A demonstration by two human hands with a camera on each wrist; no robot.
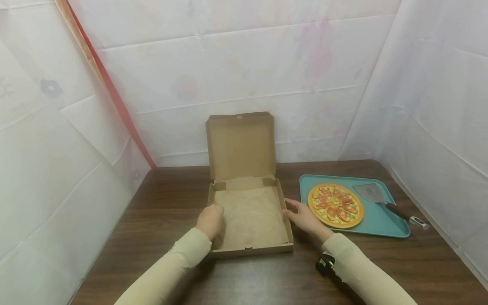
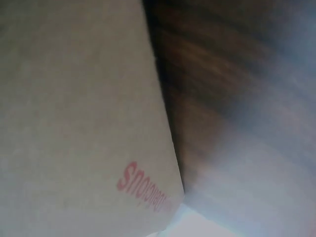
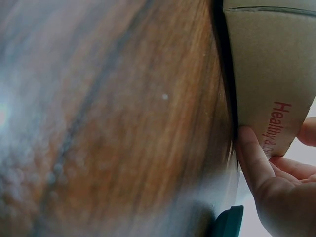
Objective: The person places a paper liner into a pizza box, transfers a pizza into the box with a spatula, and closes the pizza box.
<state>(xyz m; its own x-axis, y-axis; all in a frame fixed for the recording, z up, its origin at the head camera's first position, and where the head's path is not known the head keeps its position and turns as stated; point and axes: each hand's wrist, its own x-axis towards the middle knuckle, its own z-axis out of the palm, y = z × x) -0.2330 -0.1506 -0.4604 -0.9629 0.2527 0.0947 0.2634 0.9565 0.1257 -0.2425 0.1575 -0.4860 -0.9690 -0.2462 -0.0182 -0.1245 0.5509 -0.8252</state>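
One dark wood table point(image 1: 167, 203) carries all items. Near its middle stands an open cardboard box point(image 1: 242, 159), lid raised toward the far edge. A blue-green tray point(image 1: 375, 221) lies near the far right corner. Brown paper point(image 1: 249, 216) lines the box. A spatula point(image 1: 392, 209) crosses the tray's right edge; a pizza point(image 1: 335, 206) lies on its left part. The right hand point(image 1: 303, 217), fingers apart, touches the box's right wall; the left hand point(image 1: 211, 221) is at its left wall, fingers hidden, grip indeterminable.
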